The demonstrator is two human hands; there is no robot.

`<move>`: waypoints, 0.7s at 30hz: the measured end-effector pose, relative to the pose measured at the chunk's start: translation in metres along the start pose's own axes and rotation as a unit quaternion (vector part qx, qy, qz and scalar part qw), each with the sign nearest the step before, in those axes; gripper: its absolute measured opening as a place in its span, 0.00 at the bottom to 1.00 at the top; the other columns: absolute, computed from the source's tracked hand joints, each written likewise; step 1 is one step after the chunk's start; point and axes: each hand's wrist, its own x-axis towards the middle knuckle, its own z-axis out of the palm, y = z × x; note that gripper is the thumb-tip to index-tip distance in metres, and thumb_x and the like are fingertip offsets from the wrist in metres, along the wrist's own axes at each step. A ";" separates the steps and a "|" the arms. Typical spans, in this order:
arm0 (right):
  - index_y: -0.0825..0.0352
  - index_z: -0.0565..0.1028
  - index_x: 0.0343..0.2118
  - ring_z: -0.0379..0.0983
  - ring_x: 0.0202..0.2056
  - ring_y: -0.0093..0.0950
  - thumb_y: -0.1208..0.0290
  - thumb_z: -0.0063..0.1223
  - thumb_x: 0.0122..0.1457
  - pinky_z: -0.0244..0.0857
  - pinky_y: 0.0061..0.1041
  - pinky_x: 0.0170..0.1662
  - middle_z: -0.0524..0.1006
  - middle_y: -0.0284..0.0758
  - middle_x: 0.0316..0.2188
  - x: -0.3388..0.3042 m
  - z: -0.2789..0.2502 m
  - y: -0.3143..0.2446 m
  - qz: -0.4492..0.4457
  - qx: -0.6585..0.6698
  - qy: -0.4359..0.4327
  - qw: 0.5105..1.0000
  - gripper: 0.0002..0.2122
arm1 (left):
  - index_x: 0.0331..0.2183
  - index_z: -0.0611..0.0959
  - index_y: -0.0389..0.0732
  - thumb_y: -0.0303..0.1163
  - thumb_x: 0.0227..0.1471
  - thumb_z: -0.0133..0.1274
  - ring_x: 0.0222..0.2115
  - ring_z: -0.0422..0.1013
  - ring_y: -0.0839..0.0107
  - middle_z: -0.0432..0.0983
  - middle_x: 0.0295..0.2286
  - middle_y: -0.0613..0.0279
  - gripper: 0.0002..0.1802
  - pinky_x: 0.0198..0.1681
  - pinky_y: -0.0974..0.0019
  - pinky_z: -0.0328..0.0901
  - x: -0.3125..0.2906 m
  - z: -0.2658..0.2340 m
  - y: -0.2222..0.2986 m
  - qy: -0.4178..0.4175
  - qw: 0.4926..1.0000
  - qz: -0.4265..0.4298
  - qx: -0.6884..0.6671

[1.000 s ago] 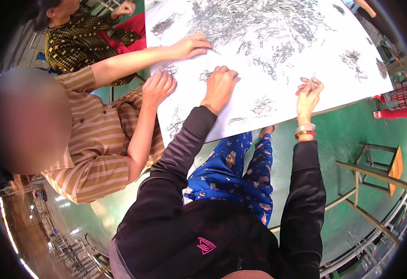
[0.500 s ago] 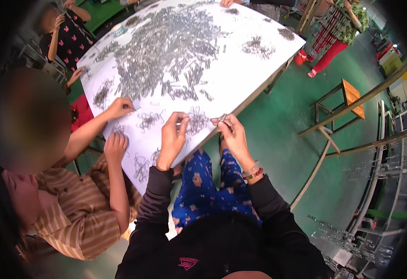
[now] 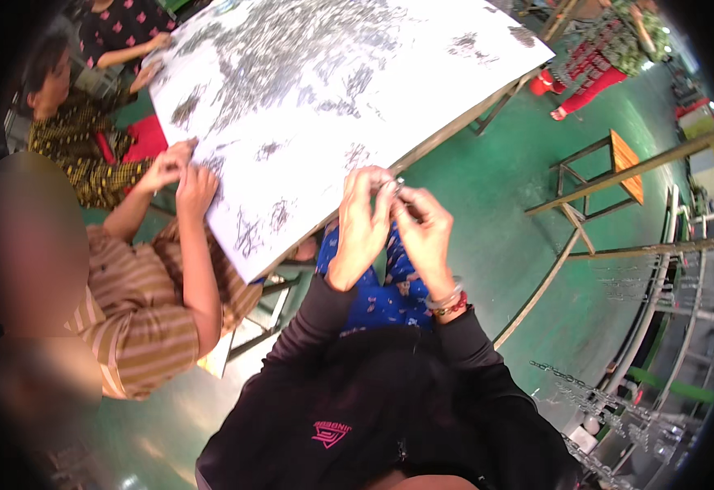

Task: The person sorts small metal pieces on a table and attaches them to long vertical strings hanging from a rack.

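Together, left hand [image 3: 362, 230] and right hand [image 3: 426, 232] are pinching a metal piece [image 3: 398, 187] between them, at their far fingertips.

The heaped pieces [image 3: 291, 61] are grey, the tabletop [image 3: 430, 98] white, the patterned trousers [image 3: 367, 307] blue.

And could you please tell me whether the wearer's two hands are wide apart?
No, the left hand and right hand are close together, with small metal pieces at their fingertips.
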 end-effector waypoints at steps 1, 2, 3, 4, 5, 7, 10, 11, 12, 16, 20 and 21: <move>0.72 0.75 0.31 0.72 0.26 0.24 0.83 0.55 0.48 0.66 0.20 0.30 0.75 0.37 0.26 0.002 0.000 -0.005 -0.021 -0.014 0.007 1.000 0.07 | 0.35 0.72 0.35 0.24 0.55 0.45 0.32 0.67 0.74 0.70 0.35 0.58 0.05 0.36 0.71 0.64 0.001 0.005 0.000 0.013 1.000 0.005 -0.013; 0.72 0.75 0.31 0.73 0.26 0.28 0.83 0.55 0.47 0.66 0.23 0.30 0.74 0.38 0.26 0.002 -0.002 -0.009 -0.036 -0.027 0.012 0.999 0.07 | 0.35 0.71 0.35 0.25 0.56 0.44 0.32 0.67 0.76 0.70 0.35 0.59 0.05 0.36 0.72 0.64 0.001 0.008 0.004 0.024 0.999 0.005 -0.025; 0.72 0.74 0.30 0.72 0.27 0.32 0.83 0.55 0.46 0.65 0.25 0.31 0.74 0.39 0.26 0.003 -0.005 -0.008 -0.067 -0.056 0.010 0.996 0.07 | 0.36 0.70 0.35 0.25 0.57 0.43 0.33 0.66 0.77 0.71 0.35 0.60 0.05 0.37 0.73 0.63 0.000 0.012 0.009 0.021 0.995 -0.028 -0.089; 0.71 0.74 0.30 0.71 0.27 0.35 0.84 0.55 0.46 0.65 0.28 0.32 0.74 0.40 0.26 0.005 -0.007 -0.006 -0.096 -0.085 0.007 0.992 0.07 | 0.37 0.69 0.35 0.25 0.58 0.41 0.33 0.65 0.78 0.71 0.35 0.60 0.05 0.37 0.74 0.62 0.001 0.015 0.015 0.017 0.990 -0.047 -0.128; 0.71 0.74 0.30 0.70 0.29 0.39 0.84 0.54 0.44 0.64 0.31 0.33 0.74 0.40 0.27 0.005 -0.009 -0.006 -0.095 -0.079 0.005 0.992 0.08 | 0.37 0.69 0.36 0.25 0.58 0.41 0.33 0.64 0.79 0.71 0.35 0.60 0.05 0.37 0.74 0.61 0.001 0.017 0.021 0.011 0.985 -0.061 -0.160; 0.71 0.74 0.31 0.71 0.28 0.36 0.83 0.55 0.45 0.64 0.28 0.32 0.73 0.40 0.27 0.007 -0.014 -0.004 -0.114 -0.087 -0.008 0.990 0.08 | 0.37 0.68 0.37 0.25 0.58 0.40 0.31 0.64 0.79 0.70 0.34 0.60 0.04 0.35 0.75 0.61 0.000 0.020 0.020 0.007 0.977 -0.058 -0.205; 0.72 0.75 0.33 0.71 0.26 0.29 0.80 0.54 0.49 0.64 0.25 0.29 0.74 0.38 0.26 0.016 -0.020 0.004 -0.088 -0.059 -0.025 0.994 0.07 | 0.37 0.68 0.37 0.25 0.58 0.40 0.32 0.64 0.79 0.70 0.33 0.61 0.04 0.36 0.75 0.61 0.000 0.019 0.008 0.039 0.977 -0.033 -0.209; 0.73 0.75 0.34 0.71 0.25 0.27 0.78 0.54 0.51 0.63 0.23 0.28 0.74 0.38 0.25 0.018 -0.022 0.010 -0.065 -0.047 -0.033 0.996 0.07 | 0.37 0.68 0.37 0.26 0.58 0.40 0.31 0.65 0.79 0.71 0.32 0.61 0.04 0.35 0.76 0.60 0.001 0.016 0.007 0.036 0.970 -0.045 -0.235; 0.73 0.75 0.34 0.70 0.24 0.23 0.75 0.52 0.54 0.63 0.22 0.27 0.74 0.36 0.24 0.023 -0.022 0.021 0.020 0.032 -0.019 0.999 0.08 | 0.37 0.68 0.37 0.26 0.58 0.40 0.31 0.65 0.79 0.71 0.32 0.61 0.05 0.35 0.77 0.60 0.002 0.014 0.007 0.038 0.971 -0.044 -0.233; 0.75 0.76 0.31 0.67 0.20 0.18 0.68 0.48 0.57 0.61 0.18 0.24 0.73 0.33 0.18 0.085 -0.017 0.077 0.082 0.013 -0.032 0.996 0.12 | 0.38 0.72 0.35 0.26 0.58 0.42 0.32 0.66 0.80 0.73 0.31 0.63 0.07 0.35 0.78 0.61 0.003 0.001 0.012 0.014 0.976 -0.077 -0.202; 0.76 0.76 0.31 0.71 0.24 0.31 0.69 0.51 0.53 0.65 0.28 0.30 0.75 0.43 0.24 0.144 0.015 0.115 0.006 -0.173 -0.060 0.983 0.12 | 0.36 0.73 0.33 0.23 0.56 0.44 0.32 0.66 0.80 0.73 0.31 0.62 0.06 0.36 0.77 0.61 -0.001 0.004 -0.002 -0.019 0.988 -0.064 -0.137; 0.77 0.76 0.29 0.72 0.25 0.35 0.70 0.52 0.51 0.66 0.30 0.31 0.75 0.46 0.24 0.154 0.027 0.137 -0.083 -0.255 -0.071 0.961 0.11 | 0.36 0.73 0.33 0.23 0.56 0.43 0.32 0.66 0.80 0.73 0.32 0.61 0.06 0.35 0.77 0.61 -0.002 0.006 -0.006 -0.015 0.989 -0.063 -0.135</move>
